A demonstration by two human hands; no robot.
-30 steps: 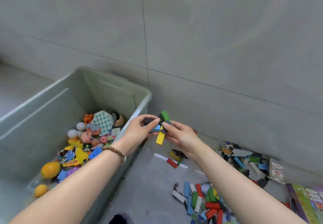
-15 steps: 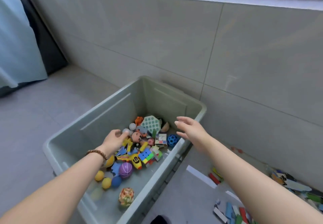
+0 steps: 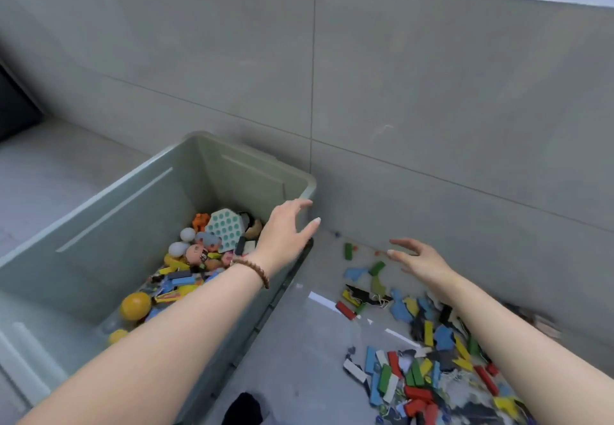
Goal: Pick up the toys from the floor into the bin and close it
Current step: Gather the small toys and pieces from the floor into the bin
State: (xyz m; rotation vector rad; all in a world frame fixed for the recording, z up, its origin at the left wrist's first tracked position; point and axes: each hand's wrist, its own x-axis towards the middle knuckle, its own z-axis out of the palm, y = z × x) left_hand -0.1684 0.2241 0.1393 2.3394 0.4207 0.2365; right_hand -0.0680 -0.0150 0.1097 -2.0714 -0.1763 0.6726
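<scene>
The bin (image 3: 116,242) stands on the floor (image 3: 292,375) at the left, its far end near the wall (image 3: 432,92). Toys (image 3: 199,255) lie inside it. Blocks (image 3: 415,381) lie piled on the floor to its right. The left hand (image 3: 285,235) is over the bin's right rim, the right hand (image 3: 422,262) over the blocks.

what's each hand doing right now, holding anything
Left hand: open, fingers spread, empty, above the bin rim.
Right hand: open, empty, above the scattered toy blocks.

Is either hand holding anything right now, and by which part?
Nothing is held: the left hand and the right hand both have spread, empty fingers.
</scene>
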